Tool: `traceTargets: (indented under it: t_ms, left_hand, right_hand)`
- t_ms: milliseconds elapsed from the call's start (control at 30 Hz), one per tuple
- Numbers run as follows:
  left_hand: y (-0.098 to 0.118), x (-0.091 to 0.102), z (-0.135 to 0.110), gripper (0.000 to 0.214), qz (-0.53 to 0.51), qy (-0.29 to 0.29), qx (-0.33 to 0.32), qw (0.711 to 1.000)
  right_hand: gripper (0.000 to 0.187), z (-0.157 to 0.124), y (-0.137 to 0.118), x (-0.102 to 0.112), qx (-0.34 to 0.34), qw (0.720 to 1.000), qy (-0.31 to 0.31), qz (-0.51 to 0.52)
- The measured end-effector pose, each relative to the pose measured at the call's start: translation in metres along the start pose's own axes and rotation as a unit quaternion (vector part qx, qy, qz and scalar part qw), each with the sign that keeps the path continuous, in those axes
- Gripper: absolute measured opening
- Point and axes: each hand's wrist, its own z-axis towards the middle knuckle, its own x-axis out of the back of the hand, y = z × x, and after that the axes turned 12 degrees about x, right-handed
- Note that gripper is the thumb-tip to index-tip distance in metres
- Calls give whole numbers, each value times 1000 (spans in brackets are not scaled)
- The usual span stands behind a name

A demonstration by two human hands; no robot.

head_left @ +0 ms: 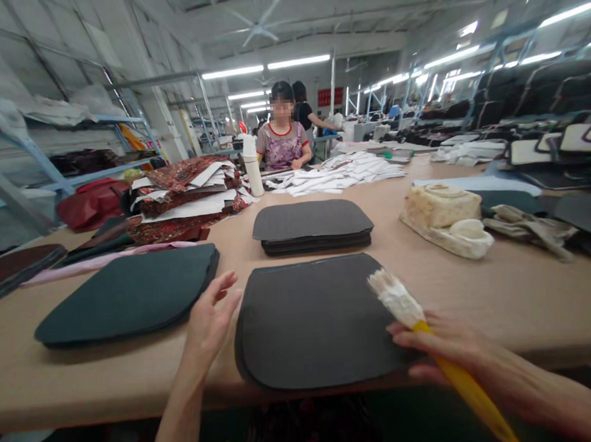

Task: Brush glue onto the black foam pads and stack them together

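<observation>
A stack of dark grey rounded panels (314, 326) lies at the table's front edge before me. My right hand (438, 345) grips a paintbrush (449, 358) with a yellow handle, its fingers at the stack's right side. The brush's bristles, coated in white, point up and left over the panel's right edge. My left hand (216, 312) is held beside the stack's left edge with its fingers apart and nothing in them. Just left of that hand sits a stack of dark green panels (130, 294). Behind the front stack is another pile of grey panels (313, 223).
A crusted, cream-coloured container (442, 205) stands at the right on the brown table (526, 307). Patterned red fabric bundles (184, 194) and a white bottle (252, 167) are at the back left. White pieces (342, 171) lie before a person (283, 138) seated across.
</observation>
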Motion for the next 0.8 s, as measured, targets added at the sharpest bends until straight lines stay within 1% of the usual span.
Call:
traceTargets:
  t_ms: [67,100,167,200,267,300,367,467,500,567,633,667,733,800]
  left_hand:
    - [8,-28,-10,44,86,-73,-60,992]
    - [12,-41,-15,43,134,-117,-96,979]
    - [18,-63,-27,45,233,-186,-165,940]
    - [19,-71,-31,47,279,-205,-190,919]
    - [19,-80,-37,52,349,-212,-215,887]
    - [19,-81,-38,53,369,-209,-220,878]
    - [17,-81,-37,53,388,-207,-225,870]
    - [17,-80,-35,58,397,-208,-232,863]
    - [18,-79,-35,62,399,-210,-233,861]
    - [20,-78,-35,69,404,-215,-233,858]
    - [23,-75,-38,71,409,-223,-229,855]
    - [23,-72,-39,70,410,-228,-225,854]
    - [25,-67,-44,69,412,-240,-214,853]
    - [29,-63,-48,70,410,-256,-200,853]
  right_hand:
    - [24,12,-1,3,-28,999,20,7]
    - [24,19,0,2,-38,999,30,12]
    - [25,30,3,-3,-42,999,29,17]
    - [26,33,4,-7,-41,999,18,19]
    - [28,33,9,-15,-39,999,-5,28]
    - [29,31,10,-17,-45,998,-13,34]
    - [29,26,13,-20,-67,997,-17,42]
    - [33,24,10,-21,-105,994,4,34]
    - [34,25,7,-22,-102,994,9,34]
    - [34,28,1,-24,-71,997,8,42]
    - [32,27,-3,-25,-46,998,0,51]
    - [30,25,-4,-24,-49,998,1,50]
    - [27,19,-2,-19,-86,995,15,37]
    - [26,16,4,-13,-129,991,43,17]
